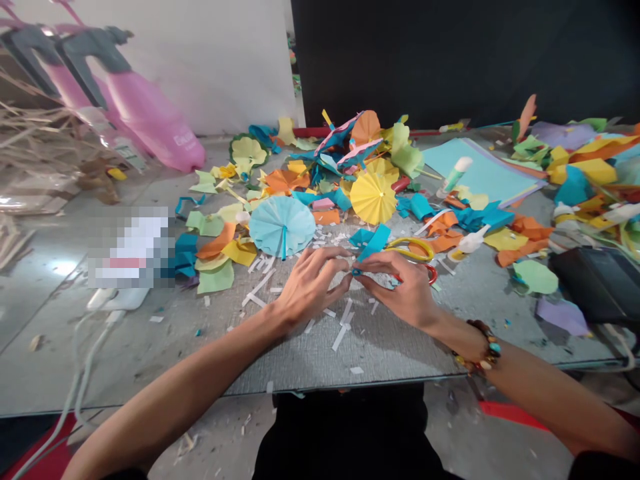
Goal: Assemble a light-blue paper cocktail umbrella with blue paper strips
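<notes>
A strip of blue paper (376,243) is held just above the table, its lower end curled into a small tight roll. My left hand (314,281) pinches that roll from the left with thumb and fingertips. From the other side my right hand (406,287) is closed on the same strip. Scissors with yellow and red handles (414,249) lie behind my right hand, which partly hides them. Left of the strip is a light-blue pleated paper disc (281,223) with a darker blue stick, and a yellow pleated disc (373,199) lies further back.
White paper scraps (344,327) litter the grey table (200,360). Glue bottles (469,243) and a glue stick (456,175) stand right, near stacked coloured sheets (480,167). A cabled phone (135,250) lies left. Pink spray bottles (150,120) are behind it. A black device (600,283) sits far right.
</notes>
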`<state>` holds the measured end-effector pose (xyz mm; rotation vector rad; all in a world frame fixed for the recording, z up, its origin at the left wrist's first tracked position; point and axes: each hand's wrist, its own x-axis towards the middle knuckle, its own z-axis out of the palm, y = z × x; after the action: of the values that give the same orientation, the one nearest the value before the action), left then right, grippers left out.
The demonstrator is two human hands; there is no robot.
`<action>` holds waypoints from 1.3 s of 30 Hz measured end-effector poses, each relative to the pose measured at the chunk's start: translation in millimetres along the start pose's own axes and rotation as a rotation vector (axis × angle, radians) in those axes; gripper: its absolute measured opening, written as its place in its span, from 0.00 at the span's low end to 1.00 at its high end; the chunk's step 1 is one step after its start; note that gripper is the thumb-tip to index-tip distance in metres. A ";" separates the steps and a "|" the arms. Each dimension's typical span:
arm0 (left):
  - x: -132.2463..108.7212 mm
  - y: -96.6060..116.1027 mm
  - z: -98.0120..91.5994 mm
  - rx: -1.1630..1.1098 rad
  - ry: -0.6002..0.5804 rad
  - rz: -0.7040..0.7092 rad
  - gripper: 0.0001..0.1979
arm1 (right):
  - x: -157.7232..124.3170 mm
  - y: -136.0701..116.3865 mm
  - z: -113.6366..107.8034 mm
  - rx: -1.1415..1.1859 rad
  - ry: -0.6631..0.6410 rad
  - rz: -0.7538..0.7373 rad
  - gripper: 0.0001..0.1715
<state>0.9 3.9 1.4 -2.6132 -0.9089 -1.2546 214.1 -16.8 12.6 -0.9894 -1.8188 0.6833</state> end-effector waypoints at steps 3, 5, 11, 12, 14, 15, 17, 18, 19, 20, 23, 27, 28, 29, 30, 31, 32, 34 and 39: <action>-0.8 -0.5 0.4 -0.038 0.004 0.017 0.11 | -0.6 0.6 0.1 -0.013 0.003 -0.013 0.12; -1.5 0.7 0.9 -0.081 -0.009 -0.007 0.11 | -0.2 0.9 -0.3 -0.024 0.005 -0.016 0.12; -0.3 4.8 2.4 -0.457 -0.037 -0.359 0.12 | 1.5 -0.2 -1.5 -0.078 -0.032 -0.060 0.12; 0.2 4.6 3.1 -0.526 -0.041 -0.396 0.12 | 1.4 -0.2 -1.5 -0.090 -0.037 -0.066 0.11; 0.6 3.5 5.2 -0.633 -0.046 -0.437 0.12 | 1.0 0.5 -1.3 -0.119 -0.031 -0.076 0.10; 0.5 2.8 6.5 -0.672 -0.047 -0.449 0.11 | 0.8 1.2 -1.3 -0.129 -0.023 -0.080 0.10; -0.1 1.4 8.9 -0.715 -0.040 -0.462 0.10 | 0.6 2.8 -1.6 -0.141 -0.012 -0.090 0.10; -0.5 0.9 9.8 -0.717 -0.037 -0.465 0.09 | 0.6 3.5 -1.8 -0.145 -0.012 -0.097 0.10; -0.9 0.5 10.3 -0.711 -0.038 -0.467 0.08 | 0.7 4.2 -2.2 -0.150 -0.011 -0.106 0.10; -1.0 0.4 10.5 -0.702 -0.038 -0.469 0.08 | 1.0 4.6 -2.6 -0.158 -0.009 -0.116 0.10; 0.2 1.5 9.2 -0.672 -0.055 -0.465 0.08 | 1.8 4.6 -3.8 -0.187 0.007 -0.134 0.11; 2.9 4.3 6.7 -0.633 -0.058 -0.439 0.09 | 2.7 3.5 -4.4 -0.187 0.017 -0.126 0.10; 3.0 4.8 6.6 -0.621 -0.049 -0.435 0.09 | 2.9 3.4 -4.2 -0.179 0.014 -0.118 0.11; 2.6 5.1 6.6 -0.606 -0.038 -0.432 0.08 | 3.1 3.2 -4.0 -0.171 0.012 -0.109 0.10; 1.9 5.2 6.8 -0.585 -0.029 -0.422 0.08 | 3.3 3.1 -3.7 -0.162 0.012 -0.101 0.10; 0.8 5.2 7.1 -0.559 -0.022 -0.407 0.08 | 3.5 2.9 -3.4 -0.155 0.012 -0.096 0.10; -0.5 5.2 7.5 -0.527 -0.016 -0.388 0.08 | 3.7 2.7 -3.2 -0.155 0.014 -0.097 0.10; -3.0 5.3 8.2 -0.464 -0.006 -0.352 0.10 | 3.9 2.1 -2.8 -0.177 0.014 -0.113 0.09; -4.6 7.3 7.8 -0.362 0.008 -0.299 0.13 | 3.6 0.6 -2.7 -0.219 0.022 -0.181 0.09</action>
<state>8.0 -1.6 -5.9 -2.8093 -1.2095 -1.6388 215.9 -13.4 15.0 -0.9530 -1.9653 0.3674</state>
